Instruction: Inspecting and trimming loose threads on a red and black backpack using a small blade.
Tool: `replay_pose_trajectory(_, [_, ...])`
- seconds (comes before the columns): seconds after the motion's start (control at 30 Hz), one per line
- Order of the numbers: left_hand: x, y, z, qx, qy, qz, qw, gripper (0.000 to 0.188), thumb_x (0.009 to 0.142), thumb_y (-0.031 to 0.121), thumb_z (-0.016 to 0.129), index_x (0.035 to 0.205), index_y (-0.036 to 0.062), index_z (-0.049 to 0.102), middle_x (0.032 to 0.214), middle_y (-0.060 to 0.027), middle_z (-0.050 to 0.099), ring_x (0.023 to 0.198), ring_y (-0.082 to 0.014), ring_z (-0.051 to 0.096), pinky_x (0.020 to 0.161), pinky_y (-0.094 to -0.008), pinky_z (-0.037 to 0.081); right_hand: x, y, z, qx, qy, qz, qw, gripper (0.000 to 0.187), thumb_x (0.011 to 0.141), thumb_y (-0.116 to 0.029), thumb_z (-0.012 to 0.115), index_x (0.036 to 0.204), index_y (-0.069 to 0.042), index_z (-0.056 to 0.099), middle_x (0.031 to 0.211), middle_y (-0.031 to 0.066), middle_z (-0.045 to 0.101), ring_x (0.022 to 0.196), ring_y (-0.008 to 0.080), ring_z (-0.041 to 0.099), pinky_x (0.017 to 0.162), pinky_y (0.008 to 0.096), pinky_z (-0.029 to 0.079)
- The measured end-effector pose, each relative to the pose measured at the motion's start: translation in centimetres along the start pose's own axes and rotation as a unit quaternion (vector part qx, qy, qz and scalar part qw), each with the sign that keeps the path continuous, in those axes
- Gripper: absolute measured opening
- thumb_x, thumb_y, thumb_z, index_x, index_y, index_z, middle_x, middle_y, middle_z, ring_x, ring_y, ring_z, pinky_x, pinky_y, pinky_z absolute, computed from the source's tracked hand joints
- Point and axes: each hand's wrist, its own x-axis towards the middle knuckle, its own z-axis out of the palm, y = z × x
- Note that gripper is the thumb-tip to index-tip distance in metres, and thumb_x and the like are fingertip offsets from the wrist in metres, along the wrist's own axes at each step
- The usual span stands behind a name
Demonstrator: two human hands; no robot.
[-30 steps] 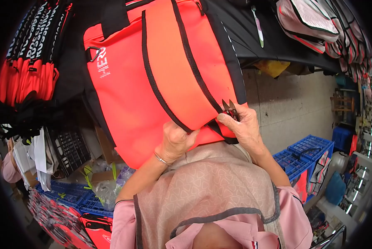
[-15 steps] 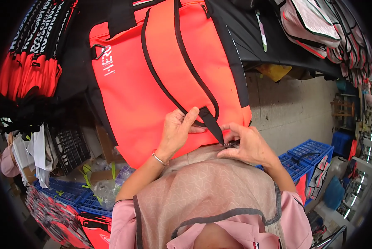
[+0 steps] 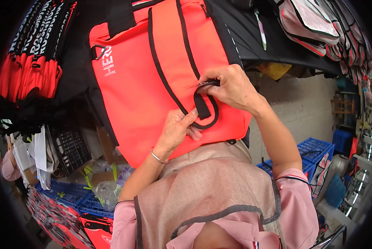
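A bright coral-red bag [image 3: 132,91] with black side panels lies before me, its lower edge at my lap. A padded shoulder strap [image 3: 173,54] with black edging runs down its front. My left hand [image 3: 175,128] grips that strap's rounded lower end, thumb on top and fingers beneath. From this end a black webbing strap [image 3: 202,106] bends upward. My right hand [image 3: 233,89] is closed on the webbing's upper part, above the bag. Fine reddish threads show by the right fingertips. Whether a small tool is also in that hand, I cannot make out.
Stacked red-and-black pieces [image 3: 30,74] stand at the far left. On the black table [image 3: 244,37] lies a white-and-green toothbrush-like tool [image 3: 261,31]. Grey-pink bag pieces [image 3: 310,25] pile up far right. Blue crates [image 3: 314,149] stand lower right, and more blue crates [image 3: 65,191] lower left.
My right hand has risen from the bag's lower edge, bringing the webbing up and over. The webbing pointed down before and now curves upward. My left hand stays on the shoulder strap's end.
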Motion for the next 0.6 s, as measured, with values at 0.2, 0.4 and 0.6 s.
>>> replay_pose_trajectory(0.2, [0.6, -1.1, 0.3, -0.034, 0.034, 0.007, 0.999, 0.036, 0.098, 0.033, 0.061, 0.09, -0.0017, 0.061, 0.074, -0.0106, 0.066, 0.056, -0.0177, 0.067, 0.046, -0.0262, 0.053, -0.9, 0.9, 0.0, 0.013, 0.011, 0.044, 0.999, 0.016, 0.075, -0.006, 0.078, 0.087, 0.002, 0.071, 0.075, 0.012, 0.071, 0.071, 0.0152, 0.07, 0.066, 0.0278, 0.053])
replay_pose_trajectory(0.4, [1.2, -1.4, -0.7, -0.046, 0.01, 0.03, 0.998, 0.036, 0.098, 0.034, 0.061, 0.091, -0.001, 0.059, 0.074, -0.0091, 0.065, 0.058, -0.0158, 0.067, 0.049, -0.0252, 0.054, -5.6, 1.2, -4.1, 0.14, -0.229, 0.003, 0.963, 0.02, 0.074, -0.01, 0.082, 0.087, 0.001, 0.071, 0.079, 0.0092, 0.071, 0.071, 0.0153, 0.068, 0.067, 0.0279, 0.053])
replay_pose_trajectory(0.6, [1.4, -1.3, -0.2, -0.009, 0.001, 0.021, 1.0, 0.038, 0.099, 0.034, 0.059, 0.093, -0.003, 0.06, 0.076, -0.0113, 0.067, 0.06, -0.0171, 0.068, 0.053, -0.0254, 0.056, -4.6, 0.3, -1.4, 0.244, 0.02, 0.202, 0.948, 0.031, 0.075, -0.002, 0.079, 0.103, 0.006, 0.066, 0.091, 0.0066, 0.069, 0.085, 0.0121, 0.065, 0.081, 0.0261, 0.053])
